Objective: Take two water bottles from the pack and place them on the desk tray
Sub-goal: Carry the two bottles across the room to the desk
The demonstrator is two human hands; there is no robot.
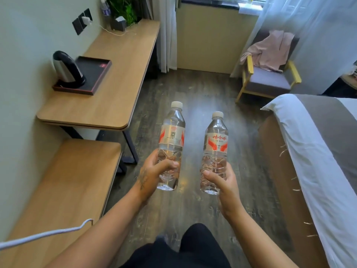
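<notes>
I hold two clear water bottles upright over the dark wood floor, each with a white cap and a red-and-white label. My left hand (154, 174) grips the lower part of the left bottle (171, 140). My right hand (222, 182) grips the lower part of the right bottle (215, 146). The dark desk tray (96, 74) lies on the wooden desk (108, 101) at the upper left, well ahead of both hands. A black and steel kettle (66, 68) stands on the tray's near left part. The pack is not in view.
A lower wooden bench (63, 188) runs along the left wall, with a white cable (42, 234) over it. A bed (316, 151) fills the right side. An armchair (268, 78) with pink cloth stands by the curtains. More bottles (105, 8) and a plant sit at the desk's far end.
</notes>
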